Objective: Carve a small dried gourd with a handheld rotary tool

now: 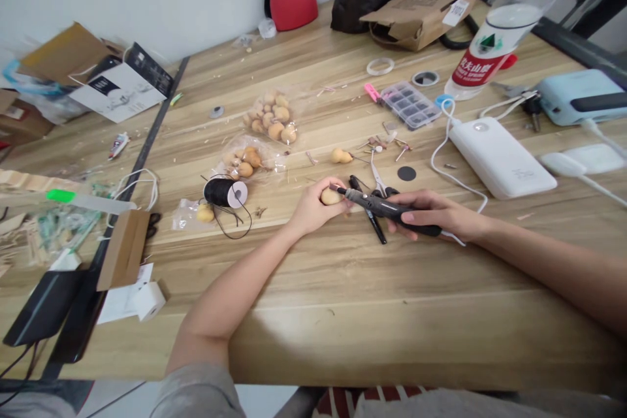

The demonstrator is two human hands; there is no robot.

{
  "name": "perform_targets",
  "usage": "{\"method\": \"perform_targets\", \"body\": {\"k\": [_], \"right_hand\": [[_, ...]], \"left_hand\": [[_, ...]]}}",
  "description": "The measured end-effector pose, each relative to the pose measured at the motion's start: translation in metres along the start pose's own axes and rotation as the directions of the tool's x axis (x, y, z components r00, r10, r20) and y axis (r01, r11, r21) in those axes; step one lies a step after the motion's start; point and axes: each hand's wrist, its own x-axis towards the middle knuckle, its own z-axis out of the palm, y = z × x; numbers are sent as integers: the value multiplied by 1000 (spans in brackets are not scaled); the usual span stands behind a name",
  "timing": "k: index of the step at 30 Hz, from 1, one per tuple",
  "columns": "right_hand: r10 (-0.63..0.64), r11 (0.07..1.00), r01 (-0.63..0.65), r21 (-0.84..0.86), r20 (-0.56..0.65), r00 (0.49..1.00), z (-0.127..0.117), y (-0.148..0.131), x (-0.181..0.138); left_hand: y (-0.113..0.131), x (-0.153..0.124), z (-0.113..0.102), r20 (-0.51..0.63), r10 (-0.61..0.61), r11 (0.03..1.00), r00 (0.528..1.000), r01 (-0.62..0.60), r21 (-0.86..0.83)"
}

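My left hand (313, 206) is closed around a small tan gourd (330, 196) resting on the wooden table (372, 294). My right hand (431, 212) grips a black pen-shaped rotary tool (386, 208), its tip touching the gourd. A white cord runs from the tool toward a white power bank (502, 157). Another loose gourd (341, 156) lies just beyond my hands, with scissors (379, 181) and a black pen (375, 222) beside them.
Two plastic bags of gourds (274, 119) and a black thread spool (225, 192) lie to the left. A clear bit case (410, 104), a water bottle (494, 46), a cardboard box (421, 13) and a blue device (582, 96) stand behind and right.
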Motion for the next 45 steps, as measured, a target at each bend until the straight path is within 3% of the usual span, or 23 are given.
{"method": "perform_targets", "body": {"k": [11, 21, 45], "right_hand": [[20, 1000, -20, 11, 10, 1000, -2, -2, -1], [5, 1000, -6, 19, 39, 999, -1, -2, -1], [25, 1000, -25, -16, 51, 998, -1, -4, -1]], "left_hand": [[0, 0, -1, -3, 16, 1000, 1000, -16, -1], [3, -2, 1, 28, -164, 977, 986, 166, -135], [7, 0, -3, 92, -182, 966, 979, 195, -170]]}}
